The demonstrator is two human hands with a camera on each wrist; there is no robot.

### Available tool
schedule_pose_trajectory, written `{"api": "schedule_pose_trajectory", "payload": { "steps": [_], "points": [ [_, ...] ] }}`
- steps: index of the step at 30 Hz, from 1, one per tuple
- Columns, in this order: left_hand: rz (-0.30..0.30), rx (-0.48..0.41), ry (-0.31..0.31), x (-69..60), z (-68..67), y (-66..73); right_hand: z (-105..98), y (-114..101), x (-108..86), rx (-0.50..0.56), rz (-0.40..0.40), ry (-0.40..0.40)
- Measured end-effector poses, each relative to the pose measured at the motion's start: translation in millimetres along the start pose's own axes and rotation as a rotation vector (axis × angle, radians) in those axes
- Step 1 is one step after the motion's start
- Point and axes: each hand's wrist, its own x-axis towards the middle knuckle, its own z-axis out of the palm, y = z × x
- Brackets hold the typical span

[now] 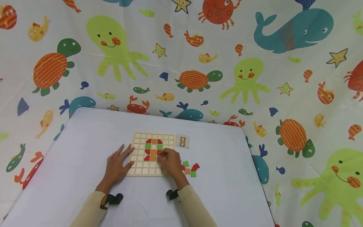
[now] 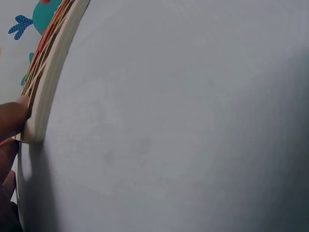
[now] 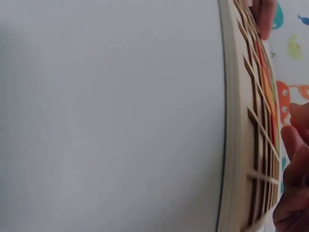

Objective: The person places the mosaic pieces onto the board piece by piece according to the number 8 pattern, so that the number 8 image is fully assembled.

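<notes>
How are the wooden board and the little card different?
The wooden board is bigger; the card is smaller. The board is tan; the card looks whitish. The left hand touches the board, but not the card. Both have square grids with colored shapes.

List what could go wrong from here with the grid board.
1. The right hand is right at the laid tiles; a brush might knock one out of its square.
2. Loose tiles lie close beside that hand and could get swept aside.
3. The left hand touches the grid board at its left edge; a push might shift it.
</notes>
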Motion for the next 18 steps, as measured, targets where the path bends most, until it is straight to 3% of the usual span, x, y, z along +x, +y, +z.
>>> {"api": "schedule_pose_trajectory", "payload": {
  "steps": [8,18],
  "points": [
    [-0.013,0.005,-0.011,0.0,-1.6,0.0,-36,18,-8.3,0.022,0.035,0.074],
    [-0.026,0.001,-0.032,0.3,-1.5,-0.7,-61,47,-33.5,-0.092,0.218,0.125]
  ]
}}
